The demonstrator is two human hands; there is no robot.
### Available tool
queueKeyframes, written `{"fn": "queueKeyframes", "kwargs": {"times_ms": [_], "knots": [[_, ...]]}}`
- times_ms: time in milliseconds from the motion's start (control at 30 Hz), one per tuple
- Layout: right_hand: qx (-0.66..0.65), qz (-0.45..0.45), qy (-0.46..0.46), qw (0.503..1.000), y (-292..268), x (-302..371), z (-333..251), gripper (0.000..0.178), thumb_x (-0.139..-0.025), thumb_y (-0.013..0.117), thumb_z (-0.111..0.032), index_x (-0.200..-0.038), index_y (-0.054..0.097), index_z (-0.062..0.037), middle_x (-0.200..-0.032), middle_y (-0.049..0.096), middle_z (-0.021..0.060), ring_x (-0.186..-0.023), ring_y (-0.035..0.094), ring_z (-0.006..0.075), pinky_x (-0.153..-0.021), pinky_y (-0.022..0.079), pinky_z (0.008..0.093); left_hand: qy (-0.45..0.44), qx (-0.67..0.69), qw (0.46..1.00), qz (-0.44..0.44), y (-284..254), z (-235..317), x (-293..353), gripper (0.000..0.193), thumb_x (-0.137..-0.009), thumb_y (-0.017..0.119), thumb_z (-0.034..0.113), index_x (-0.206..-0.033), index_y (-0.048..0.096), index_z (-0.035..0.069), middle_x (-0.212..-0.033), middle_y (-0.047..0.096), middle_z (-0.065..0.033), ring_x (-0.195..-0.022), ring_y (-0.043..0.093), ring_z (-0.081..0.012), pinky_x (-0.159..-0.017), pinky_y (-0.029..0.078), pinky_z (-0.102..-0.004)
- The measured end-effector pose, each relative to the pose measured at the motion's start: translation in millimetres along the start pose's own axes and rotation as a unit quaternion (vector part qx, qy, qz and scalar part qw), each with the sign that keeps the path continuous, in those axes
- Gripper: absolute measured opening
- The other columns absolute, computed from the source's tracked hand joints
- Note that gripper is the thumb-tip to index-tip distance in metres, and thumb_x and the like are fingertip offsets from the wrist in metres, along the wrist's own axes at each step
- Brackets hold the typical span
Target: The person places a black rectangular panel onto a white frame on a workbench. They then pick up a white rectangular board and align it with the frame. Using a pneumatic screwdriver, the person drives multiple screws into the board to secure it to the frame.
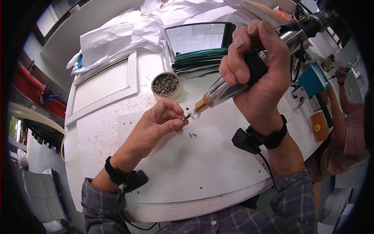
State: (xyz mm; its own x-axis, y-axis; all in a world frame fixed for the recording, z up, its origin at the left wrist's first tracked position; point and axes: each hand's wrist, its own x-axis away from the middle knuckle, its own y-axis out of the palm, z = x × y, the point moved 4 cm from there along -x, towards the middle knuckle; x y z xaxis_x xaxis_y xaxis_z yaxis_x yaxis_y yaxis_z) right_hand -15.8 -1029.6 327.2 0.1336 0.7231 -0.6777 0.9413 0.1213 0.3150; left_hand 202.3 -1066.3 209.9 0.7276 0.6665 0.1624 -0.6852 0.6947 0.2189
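Note:
My right hand is wrapped round a power screwdriver, which slants down to the left. Its brass-coloured nose ends close to the fingertips of my left hand. Between thumb and forefinger, that hand pinches small screws, their number hard to make out, right at the screwdriver's tip. Below lies a flat white panel with screws set near its edges. A couple of loose screws rest on it, just below the left fingertips. Beyond my left hand stands a round tub full of screws.
A white frame lies at the left of the table. Behind the tub are stacked dark glass panes and crumpled white sheeting. At the right, a co-worker's arm shows near a teal device and an orange roll.

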Motion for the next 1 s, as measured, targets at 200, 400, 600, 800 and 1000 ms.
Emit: {"fn": "queueKeyframes", "kwargs": {"times_ms": [200, 400, 600, 800, 1000], "knots": [[-0.075, 0.056, 0.075, 0.993, 0.9, 1.2, 10.5, 0.029, -0.106, 0.049, -0.037, -0.101, 0.051, -0.0084, -0.088, 0.052, 0.0042, -0.049, 0.046, 0.0090, -0.050, 0.044, 0.0272, 0.028, -0.053, 0.998, 0.020, -1.9, 0.6, -2.7, 0.018, -0.098, 0.069, 0.005, -0.113, 0.059, 0.005, -0.106, 0.066, -0.0014, -0.103, 0.068, -0.0110, -0.089, 0.056, -0.0271], [0.078, 0.032, 0.067, 0.994, 22.3, -2.7, 22.6, 0.030, -0.102, 0.057, -0.033, -0.090, 0.053, -0.0051, -0.079, 0.056, 0.0058, -0.049, 0.050, 0.0099, -0.049, 0.046, 0.0287, 0.063, -0.276, 0.957, 0.061, 5.8, 13.2, -10.3, 0.017, -0.098, 0.063, 0.000, -0.114, 0.061, 0.001, -0.110, 0.072, -0.0079, -0.101, 0.068, -0.0134, -0.089, 0.055, -0.0281], [0.104, 0.015, 0.072, 0.992, 31.4, -8.7, 31.7, 0.027, -0.099, 0.065, -0.028, -0.088, 0.059, -0.0037, -0.075, 0.061, 0.0056, -0.048, 0.053, 0.0111, -0.048, 0.045, 0.0289, 0.065, -0.248, 0.965, 0.047, -1.7, 0.8, -19.2, 0.021, -0.098, 0.053, -0.004, -0.117, 0.060, 0.001, -0.112, 0.073, -0.0126, -0.105, 0.068, -0.0165, -0.094, 0.053, -0.0298], [0.118, 0.012, 0.082, 0.990, 29.9, -8.7, 38.1, 0.026, -0.098, 0.067, -0.027, -0.088, 0.062, -0.0032, -0.074, 0.061, 0.0046, -0.049, 0.055, 0.0103, -0.047, 0.045, 0.0273, 0.083, -0.272, 0.958, 0.026, 1.6, 1.8, -17.5, 0.022, -0.099, 0.050, -0.005, -0.119, 0.057, 0.001, -0.114, 0.072, -0.0140, -0.109, 0.068, -0.0178, -0.096, 0.051, -0.0308], [0.120, 0.003, 0.093, 0.988, 33.6, -6.1, 40.8, 0.026, -0.098, 0.066, -0.027, -0.087, 0.061, -0.0035, -0.074, 0.061, 0.0040, -0.050, 0.055, 0.0095, -0.048, 0.045, 0.0263, 0.086, -0.294, 0.952, 0.018, 2.2, 3.9, -15.9, 0.022, -0.101, 0.048, -0.004, -0.120, 0.057, 0.000, -0.115, 0.072, -0.0145, -0.111, 0.068, -0.0192, -0.097, 0.051, -0.0318]]}}
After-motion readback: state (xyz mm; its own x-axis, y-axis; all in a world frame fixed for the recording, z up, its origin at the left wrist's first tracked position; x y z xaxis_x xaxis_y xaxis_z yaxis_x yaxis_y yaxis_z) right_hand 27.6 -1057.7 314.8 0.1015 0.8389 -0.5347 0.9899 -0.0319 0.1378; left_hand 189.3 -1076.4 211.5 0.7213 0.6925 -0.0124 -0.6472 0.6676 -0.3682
